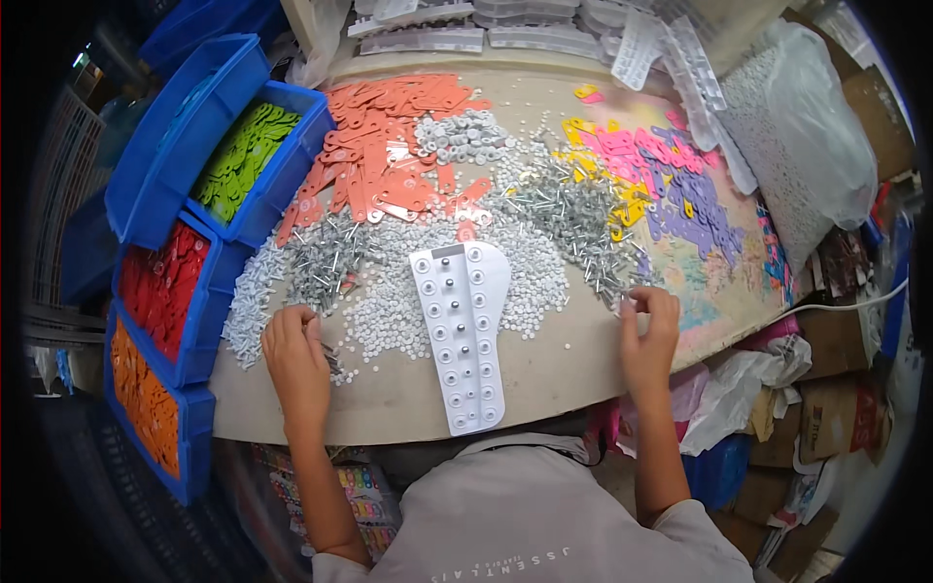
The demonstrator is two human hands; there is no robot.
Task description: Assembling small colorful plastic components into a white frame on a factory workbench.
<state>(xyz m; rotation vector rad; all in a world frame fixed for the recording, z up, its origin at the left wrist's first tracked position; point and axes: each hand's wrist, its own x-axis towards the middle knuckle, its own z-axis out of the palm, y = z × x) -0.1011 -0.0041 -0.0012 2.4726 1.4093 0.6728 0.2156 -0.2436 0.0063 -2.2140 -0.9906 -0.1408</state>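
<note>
In front of me lies a white plastic board (498, 282) with a bulge on its right side. White round pieces sit in two columns along it, and metal studs stand in the channel between them. My left hand (296, 360) is at the left edge of the grey metal pins (328, 257), fingers curled down with the thumb close to them. My right hand (651, 340) is at the lower right end of the pin heap, thumb and fingertips drawn together. Whatever either hand pinches is too small or hidden to name. Small white round pieces (384, 316) surround the board's upper half.
Blue bins (206, 340) at the left hold green, red and orange flat pieces. Coral tags (389, 126) are piled at the back; pink, yellow and purple ones (685, 199) lie right. A clear bag (797, 126) of grey bits stands far right, beside a white cable (846, 306).
</note>
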